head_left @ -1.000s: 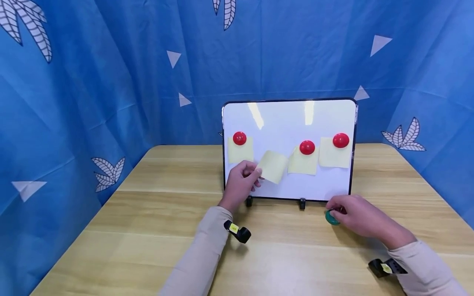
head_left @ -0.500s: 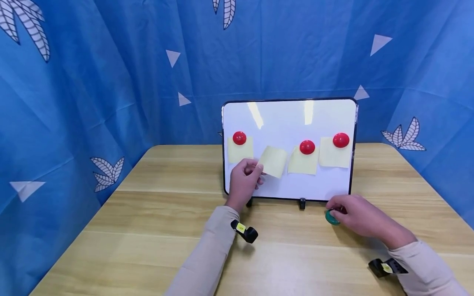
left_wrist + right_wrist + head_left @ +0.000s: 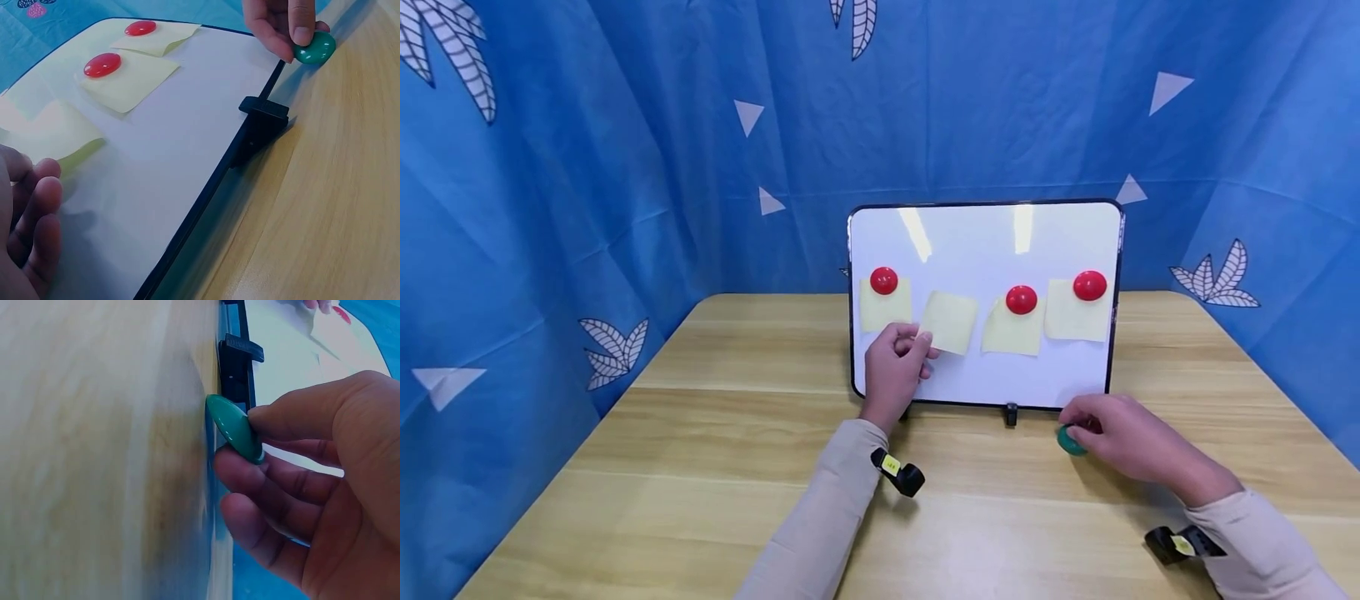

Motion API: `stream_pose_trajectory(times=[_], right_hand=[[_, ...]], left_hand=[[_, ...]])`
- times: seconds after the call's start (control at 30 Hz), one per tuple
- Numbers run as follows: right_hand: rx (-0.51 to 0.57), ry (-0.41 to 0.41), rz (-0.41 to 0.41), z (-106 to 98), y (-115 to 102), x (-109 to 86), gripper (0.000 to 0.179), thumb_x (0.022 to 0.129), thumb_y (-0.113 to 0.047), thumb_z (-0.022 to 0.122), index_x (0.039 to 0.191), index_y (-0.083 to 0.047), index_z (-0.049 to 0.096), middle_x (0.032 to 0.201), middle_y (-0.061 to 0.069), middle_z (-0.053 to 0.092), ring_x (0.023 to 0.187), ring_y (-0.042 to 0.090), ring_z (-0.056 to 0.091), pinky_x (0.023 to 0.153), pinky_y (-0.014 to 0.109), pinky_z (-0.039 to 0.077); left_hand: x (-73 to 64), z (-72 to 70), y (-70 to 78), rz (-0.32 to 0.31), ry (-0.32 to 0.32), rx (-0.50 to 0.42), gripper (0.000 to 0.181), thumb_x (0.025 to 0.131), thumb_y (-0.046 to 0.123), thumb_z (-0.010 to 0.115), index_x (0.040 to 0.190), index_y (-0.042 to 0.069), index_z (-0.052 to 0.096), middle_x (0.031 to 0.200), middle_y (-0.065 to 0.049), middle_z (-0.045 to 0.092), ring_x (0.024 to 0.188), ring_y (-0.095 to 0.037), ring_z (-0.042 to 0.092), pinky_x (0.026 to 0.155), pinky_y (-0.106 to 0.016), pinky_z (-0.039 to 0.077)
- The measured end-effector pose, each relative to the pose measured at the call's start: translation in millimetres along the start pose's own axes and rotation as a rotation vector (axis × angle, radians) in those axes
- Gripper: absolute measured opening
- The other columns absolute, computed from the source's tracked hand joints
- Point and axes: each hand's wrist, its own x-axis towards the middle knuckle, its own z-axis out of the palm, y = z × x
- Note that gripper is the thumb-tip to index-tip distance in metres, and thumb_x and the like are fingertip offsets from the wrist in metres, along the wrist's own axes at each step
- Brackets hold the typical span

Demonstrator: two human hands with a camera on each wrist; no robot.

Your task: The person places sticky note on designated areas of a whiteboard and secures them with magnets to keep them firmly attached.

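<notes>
My left hand (image 3: 895, 367) pinches a pale yellow sticky note (image 3: 951, 321) by its lower left corner, holding it against or close over the whiteboard (image 3: 977, 242). Between thumb and fingers, my right hand (image 3: 1123, 437) grips a round green magnet (image 3: 1071, 441) low beside the board's bottom right corner. In the right wrist view the green magnet (image 3: 234, 428) is seen edge-on. Three more yellow notes hang on the board, each under a red magnet: one at the left (image 3: 883, 281), one right of centre (image 3: 1021, 300) and one at the far right (image 3: 1090, 286).
The whiteboard stands upright on black feet (image 3: 1011, 415) on a wooden table (image 3: 715, 483). Behind it and along the sides hangs a blue curtain (image 3: 1000, 100) with leaf and triangle prints. Each wrist carries a strapped camera (image 3: 902, 475).
My left hand has shifted slightly up with the sticky note, which now sits higher and more level on the board. The right hand with the green magnet has stayed in place.
</notes>
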Motion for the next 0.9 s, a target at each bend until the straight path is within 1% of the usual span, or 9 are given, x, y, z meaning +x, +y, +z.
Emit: stream_pose_trajectory(times=[0.1, 0.17, 0.33, 0.4, 0.53, 0.73, 0.8, 0.9], right_hand=[[0.012, 0.02, -0.008, -2.2, -3.1, 0.1, 0.012, 0.092, -0.009, 0.072, 0.103, -0.013, 0.074, 0.093, -0.004, 0.066, 0.081, 0.016, 0.057, 0.073, 0.032, 0.053], [0.021, 0.049, -0.026, -4.4, -6.1, -0.4, 0.012, 0.092, -0.009, 0.072, 0.103, -0.013, 0.074, 0.093, -0.004, 0.066, 0.081, 0.017, 0.057, 0.071, 0.031, 0.053], [0.03, 0.165, -0.097, -11.9, -16.0, 1.9, 0.015, 0.09, -0.006, 0.073, 0.105, -0.011, 0.073, 0.091, -0.004, 0.066, 0.08, 0.016, 0.058, 0.068, 0.028, 0.053], [0.037, 0.194, -0.118, -15.3, -21.4, 5.8, 0.017, 0.09, -0.007, 0.074, 0.107, -0.01, 0.073, 0.093, -0.002, 0.067, 0.082, 0.016, 0.06, 0.069, 0.027, 0.053], [0.049, 0.232, -0.133, -21.7, -34.1, 13.7, 0.021, 0.09, -0.006, 0.073, 0.112, -0.009, 0.072, 0.098, 0.001, 0.068, 0.085, 0.019, 0.061, 0.07, 0.026, 0.054], [0.062, 0.31, -0.164, -30.6, -57.1, 30.2, 0.026, 0.091, -0.008, 0.073, 0.116, -0.006, 0.07, 0.101, 0.005, 0.069, 0.086, 0.021, 0.064, 0.071, 0.025, 0.054], [0.059, 0.338, -0.167, -31.9, -63.1, 36.6, 0.026, 0.091, -0.009, 0.074, 0.117, -0.006, 0.069, 0.102, 0.006, 0.069, 0.086, 0.021, 0.065, 0.073, 0.026, 0.055], [0.06, 0.369, -0.173, -32.8, -69.7, 45.0, 0.027, 0.091, -0.008, 0.074, 0.117, -0.006, 0.069, 0.102, 0.007, 0.07, 0.086, 0.021, 0.066, 0.074, 0.031, 0.056]], left_hand=[[0.4, 0.6, 1.3, -0.008, 0.008, 0.018, 0.02, 0.097, 0.026, 0.069, 0.108, 0.011, 0.064, 0.081, 0.001, 0.074, 0.059, -0.021, 0.065, 0.061, -0.03, 0.056], [0.8, 1.7, 1.9, -0.015, 0.004, 0.027, 0.02, 0.097, 0.027, 0.069, 0.108, 0.012, 0.064, 0.081, 0.003, 0.074, 0.06, -0.021, 0.066, 0.062, -0.03, 0.056], [0.4, 3.9, 0.9, -0.033, -0.002, 0.037, 0.018, 0.097, 0.028, 0.069, 0.108, 0.013, 0.064, 0.081, 0.005, 0.074, 0.06, -0.022, 0.066, 0.061, -0.03, 0.055], [-0.4, 3.5, 0.1, -0.04, 0.007, 0.04, 0.018, 0.097, 0.028, 0.069, 0.107, 0.014, 0.064, 0.08, 0.006, 0.074, 0.06, -0.022, 0.066, 0.061, -0.031, 0.055], [-1.1, 4.0, 0.1, -0.049, 0.01, 0.036, 0.018, 0.097, 0.028, 0.069, 0.107, 0.014, 0.064, 0.08, 0.006, 0.074, 0.06, -0.022, 0.067, 0.062, -0.031, 0.055], [-1.8, 4.4, 0.8, -0.042, 0.008, 0.027, 0.017, 0.097, 0.027, 0.069, 0.106, 0.012, 0.064, 0.08, 0.005, 0.074, 0.059, -0.021, 0.067, 0.062, -0.03, 0.055], [-2.3, 5.0, 0.8, -0.039, 0.008, 0.029, 0.017, 0.097, 0.026, 0.069, 0.106, 0.012, 0.063, 0.08, 0.005, 0.074, 0.058, -0.021, 0.066, 0.062, -0.03, 0.055], [-2.9, 6.5, 0.3, -0.036, 0.006, 0.034, 0.016, 0.098, 0.026, 0.068, 0.106, 0.013, 0.063, 0.08, 0.005, 0.074, 0.058, -0.021, 0.066, 0.062, -0.03, 0.055]])
